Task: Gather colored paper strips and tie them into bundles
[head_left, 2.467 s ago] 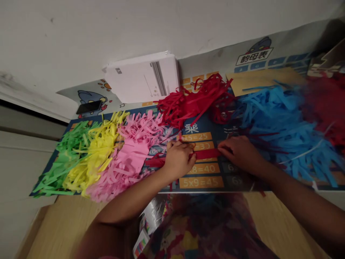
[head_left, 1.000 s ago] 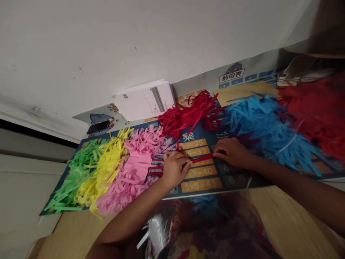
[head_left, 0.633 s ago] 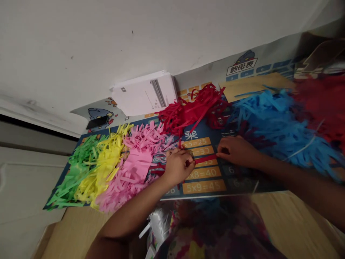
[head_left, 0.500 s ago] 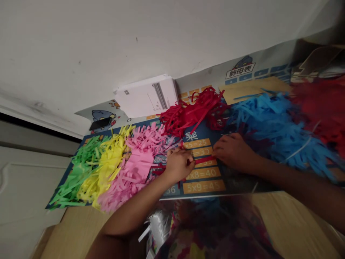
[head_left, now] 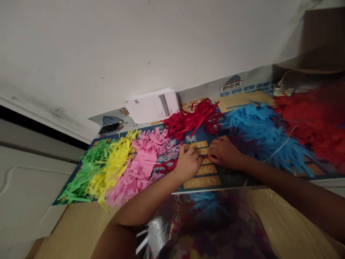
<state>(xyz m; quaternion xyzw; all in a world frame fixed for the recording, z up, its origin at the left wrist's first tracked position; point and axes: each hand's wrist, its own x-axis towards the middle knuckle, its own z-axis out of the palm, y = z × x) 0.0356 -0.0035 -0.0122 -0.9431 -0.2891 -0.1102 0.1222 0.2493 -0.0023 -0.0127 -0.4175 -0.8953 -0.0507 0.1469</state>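
Observation:
My left hand [head_left: 188, 163] and my right hand [head_left: 223, 153] rest close together on a blue mat printed with multiplication tables [head_left: 205, 180]. Both are closed in a pinch on a red paper strip [head_left: 205, 157]; only a short piece shows between them. More red strips [head_left: 169, 167] trail out left of my left hand toward the pink pile. A heap of red paper strips [head_left: 192, 120] lies just beyond my hands.
Piles of cut paper strips lie across the mat: green [head_left: 84, 171], yellow [head_left: 114, 163], pink [head_left: 141, 163], blue [head_left: 265, 135] and another red one [head_left: 314, 117] far right. A white box [head_left: 153, 106] and a dark phone [head_left: 109, 128] sit by the wall. A shiny bag [head_left: 205, 230] lies near me.
My hands have come closer together along the red strip, so less of it shows between them. The view has tilted upward and to the right.

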